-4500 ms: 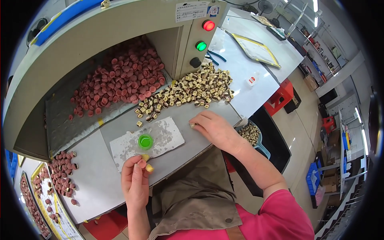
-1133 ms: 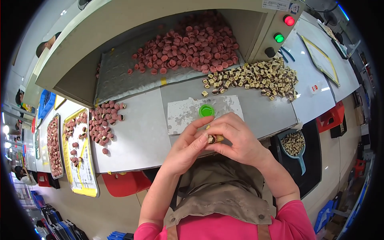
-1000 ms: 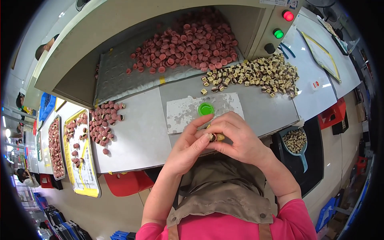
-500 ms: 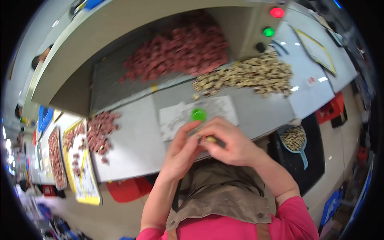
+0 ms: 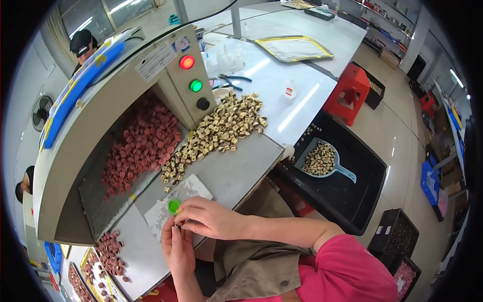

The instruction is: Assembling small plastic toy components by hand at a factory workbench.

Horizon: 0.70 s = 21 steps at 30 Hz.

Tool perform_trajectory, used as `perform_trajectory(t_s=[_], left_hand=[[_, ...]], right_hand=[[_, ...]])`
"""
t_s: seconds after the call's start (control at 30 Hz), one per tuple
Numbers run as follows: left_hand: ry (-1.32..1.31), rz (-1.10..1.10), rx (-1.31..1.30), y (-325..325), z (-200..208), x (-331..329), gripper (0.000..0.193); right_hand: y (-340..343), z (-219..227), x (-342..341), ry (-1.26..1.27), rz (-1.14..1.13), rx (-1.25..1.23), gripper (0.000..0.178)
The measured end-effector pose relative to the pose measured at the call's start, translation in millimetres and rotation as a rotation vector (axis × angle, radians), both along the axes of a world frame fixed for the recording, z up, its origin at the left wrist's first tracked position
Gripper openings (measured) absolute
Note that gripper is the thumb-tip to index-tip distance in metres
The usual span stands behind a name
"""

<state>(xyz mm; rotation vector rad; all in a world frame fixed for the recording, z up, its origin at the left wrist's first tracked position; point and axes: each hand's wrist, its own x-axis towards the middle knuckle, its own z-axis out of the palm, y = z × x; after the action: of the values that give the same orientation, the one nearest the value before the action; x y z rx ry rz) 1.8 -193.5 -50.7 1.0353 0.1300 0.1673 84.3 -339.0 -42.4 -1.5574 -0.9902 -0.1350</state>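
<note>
My left hand point(image 5: 177, 251) and my right hand point(image 5: 214, 217) meet over the near edge of the worktop, fingers pinched together. Between their fingertips is a small dark piece point(image 5: 178, 226), mostly covered, with a bit of yellow by the right fingers; its kind I cannot make out. Just beyond the fingers a small round green cup point(image 5: 174, 205) stands on a white, grey-stained sheet point(image 5: 197, 189). A heap of small cream-and-dark pieces point(image 5: 216, 130) lies past the sheet. Round reddish pieces point(image 5: 143, 143) are piled inside the beige machine point(image 5: 60, 176).
More reddish pieces point(image 5: 109, 251) lie left, beside yellow-edged trays. Pliers point(image 5: 232, 79) and a small white bottle point(image 5: 289, 90) sit farther back. To the right, a black bin point(image 5: 352, 201) holds a blue scoop point(image 5: 345, 173) of small pieces. A red stool point(image 5: 349, 93) stands behind it. Another person point(image 5: 83, 48) is far left.
The view has swung to the right, so the machine and worktop now sit farther left and the bin shows fully. Both hands stay together at the fingertips near the green cup.
</note>
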Motion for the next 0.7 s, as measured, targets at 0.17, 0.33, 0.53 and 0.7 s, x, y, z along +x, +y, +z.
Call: perform_trajectory(t_s=[0.17,0.33,0.53,0.7], left_hand=[[0.031,0.153,0.308,-22.2,6.6,2.9,0.028],[-0.022,0.158,0.632,-44.3,2.5,7.2,0.027],[-0.077,0.215,0.725,-61.1,-10.5,15.1,0.027],[-0.106,0.237,0.736,-66.8,-13.4,17.8,0.026]], right_hand=[[-18.0,1.5,1.4,-0.021,-0.095,0.042,0.017],[-42.4,-6.8,2.0,0.215,0.01,0.159,0.012],[-57.3,-17.0,7.7,0.268,0.025,0.263,0.012],[-59.5,-19.5,9.9,0.256,-0.017,0.219,0.01]])
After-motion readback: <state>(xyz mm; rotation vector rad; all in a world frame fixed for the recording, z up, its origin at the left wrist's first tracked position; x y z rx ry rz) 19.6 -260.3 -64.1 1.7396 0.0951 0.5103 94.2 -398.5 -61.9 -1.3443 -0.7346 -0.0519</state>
